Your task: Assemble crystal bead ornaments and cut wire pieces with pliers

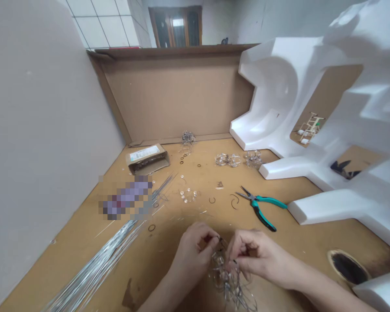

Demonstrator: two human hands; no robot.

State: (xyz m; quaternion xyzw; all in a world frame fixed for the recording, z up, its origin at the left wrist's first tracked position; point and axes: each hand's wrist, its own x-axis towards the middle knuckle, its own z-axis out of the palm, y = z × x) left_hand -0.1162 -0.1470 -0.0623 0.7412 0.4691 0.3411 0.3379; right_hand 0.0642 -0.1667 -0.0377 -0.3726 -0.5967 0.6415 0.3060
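Near the front of the table, my left hand (196,247) pinches the upper part of a tangled piece of wire and clear beads (228,286). Close beside it, my right hand (258,255) is closed on the same beaded wire piece, thumb against fingers. The piece hangs below both hands in loops, and the fingers partly hide its top. Long-nose pliers (254,203) with teal handles lie spread beyond my right hand. Ahead of my hands lies a ring of clear beads (188,195), with short curved dark wires (234,201) to its right.
A bundle of straight metal wires (107,255) runs along the left. A small cardboard box (148,158) stands behind a blurred purple item (126,197). Other beaded wire pieces (227,159) lie farther back. White foam (273,104) borders the right, near a dark round hole (349,268).
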